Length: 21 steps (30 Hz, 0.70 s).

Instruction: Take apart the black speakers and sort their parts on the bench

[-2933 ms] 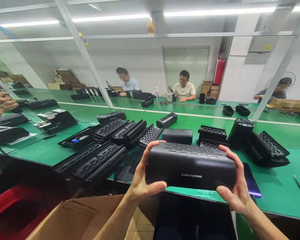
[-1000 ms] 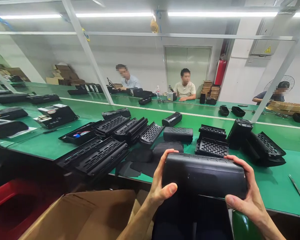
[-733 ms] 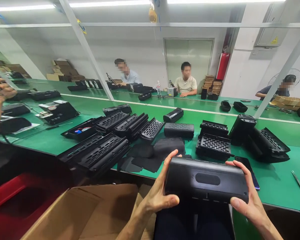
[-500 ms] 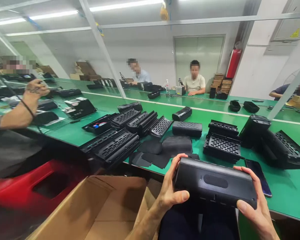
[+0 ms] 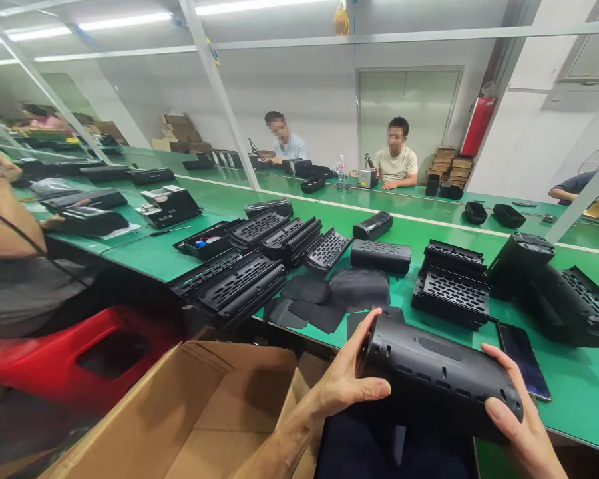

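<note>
Between my two hands is a black plastic housing (image 5: 439,372), long and rounded, with slots along its side and an oval recess on top. My left hand (image 5: 352,379) is closed round its left end, thumb on the near side. My right hand (image 5: 522,406) grips the right end the same way. The housing is held tilted above my lap, in front of the bench edge. Beyond it on the bench lie black sheet pieces (image 5: 324,309) and a perforated black shell (image 5: 452,293). A phone (image 5: 524,359) lies beside my right hand.
An open cardboard box (image 5: 180,412) stands left of my lap, near a red chair (image 5: 114,346). Several black perforated housings (image 5: 239,279) crowd the green bench (image 5: 579,379). A co-worker's arm (image 5: 14,226) is at the left; other people sit across the bench.
The housing has been rolled in my hands, so its slotted side shows more and the oval recess has turned upward and away. The co-worker's raised hand at left has moved. My view has shifted slightly left.
</note>
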Each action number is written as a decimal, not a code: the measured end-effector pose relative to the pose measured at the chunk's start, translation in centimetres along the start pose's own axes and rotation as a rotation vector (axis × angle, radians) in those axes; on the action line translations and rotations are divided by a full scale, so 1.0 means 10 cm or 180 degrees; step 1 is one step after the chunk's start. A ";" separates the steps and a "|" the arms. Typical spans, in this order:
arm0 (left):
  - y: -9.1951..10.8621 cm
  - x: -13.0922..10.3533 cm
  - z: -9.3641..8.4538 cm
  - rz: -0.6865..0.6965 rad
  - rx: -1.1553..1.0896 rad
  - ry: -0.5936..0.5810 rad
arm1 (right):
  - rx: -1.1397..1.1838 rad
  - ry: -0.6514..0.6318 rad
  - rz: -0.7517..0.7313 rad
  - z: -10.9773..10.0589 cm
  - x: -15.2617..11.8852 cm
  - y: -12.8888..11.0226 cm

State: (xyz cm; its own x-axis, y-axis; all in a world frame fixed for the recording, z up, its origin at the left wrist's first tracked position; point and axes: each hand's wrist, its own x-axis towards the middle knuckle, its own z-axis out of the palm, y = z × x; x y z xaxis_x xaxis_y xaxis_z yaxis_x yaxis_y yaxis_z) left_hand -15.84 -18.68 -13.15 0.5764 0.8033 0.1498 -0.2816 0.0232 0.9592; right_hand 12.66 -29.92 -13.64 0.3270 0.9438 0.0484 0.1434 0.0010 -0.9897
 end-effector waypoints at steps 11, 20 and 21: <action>-0.28 0.06 -0.04 -0.0460 0.0114 -0.0197 | 0.0509 -0.0239 0.0781 -0.15 -0.35 0.03; -0.30 0.14 0.44 -0.0416 0.0781 -0.0593 | 0.1134 0.0470 0.0373 -0.36 -0.89 0.23; -0.30 0.18 0.53 -0.0368 0.0884 -0.0733 | 0.1307 0.0635 0.0327 -0.39 -0.97 0.25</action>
State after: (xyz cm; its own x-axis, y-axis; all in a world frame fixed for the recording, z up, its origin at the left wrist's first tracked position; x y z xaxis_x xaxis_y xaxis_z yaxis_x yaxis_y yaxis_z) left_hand -9.90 -20.47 -14.47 0.7585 0.6492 0.0563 -0.0042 -0.0816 0.9967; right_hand 13.47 -40.31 -16.10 0.4993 0.8638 -0.0674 -0.2675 0.0796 -0.9603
